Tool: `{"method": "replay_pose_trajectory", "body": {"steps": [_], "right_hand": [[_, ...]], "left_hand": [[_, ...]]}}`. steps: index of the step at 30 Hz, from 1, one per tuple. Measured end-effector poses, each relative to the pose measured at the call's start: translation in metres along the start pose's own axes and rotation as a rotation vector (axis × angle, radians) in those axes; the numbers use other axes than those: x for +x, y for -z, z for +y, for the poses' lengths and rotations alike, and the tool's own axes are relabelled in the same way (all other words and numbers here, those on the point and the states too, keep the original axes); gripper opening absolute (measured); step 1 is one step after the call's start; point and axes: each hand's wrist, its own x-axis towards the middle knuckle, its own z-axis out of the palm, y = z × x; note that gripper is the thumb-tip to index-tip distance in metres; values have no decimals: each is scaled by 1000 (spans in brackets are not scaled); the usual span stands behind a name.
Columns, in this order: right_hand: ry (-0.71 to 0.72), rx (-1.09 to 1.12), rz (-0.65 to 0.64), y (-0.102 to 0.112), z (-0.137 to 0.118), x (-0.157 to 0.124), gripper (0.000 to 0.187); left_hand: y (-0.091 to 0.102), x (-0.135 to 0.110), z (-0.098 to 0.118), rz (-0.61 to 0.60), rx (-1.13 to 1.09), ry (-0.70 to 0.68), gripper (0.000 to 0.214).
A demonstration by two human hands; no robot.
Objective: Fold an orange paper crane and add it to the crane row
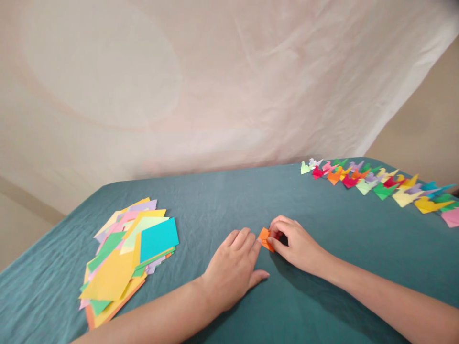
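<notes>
A small folded orange paper lies on the green cloth between my hands. My right hand pinches its right edge between thumb and fingers. My left hand lies flat, palm down, with its thumb held apart, and its index fingertip touches the left side of the paper. Part of the paper is hidden behind the right fingers.
A loose pile of coloured paper sheets lies on the left of the cloth-covered table. Rows of folded paper birds stand along the far right. A pale cloth hangs behind the table.
</notes>
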Motion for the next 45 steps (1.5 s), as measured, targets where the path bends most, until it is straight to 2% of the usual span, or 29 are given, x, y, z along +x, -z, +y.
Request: {"method": "replay_pose_trajectory", "body": {"steps": [6, 15, 23, 34, 45], "right_hand": [[13, -10, 25, 0, 3, -3, 6], [370, -302, 16, 8, -9, -11, 18], [564, -414, 8, 6, -3, -12, 22], [708, -555, -40, 10, 0, -7, 22], [698, -628, -110, 25, -7, -5, 16]], "left_hand": [[-3, -1, 0, 12, 30, -17, 58], [0, -1, 0, 9, 42, -10, 58], [1, 0, -3, 6, 12, -5, 56], [4, 1, -3, 1, 30, -14, 55], [5, 1, -3, 1, 39, -5, 54]]}}
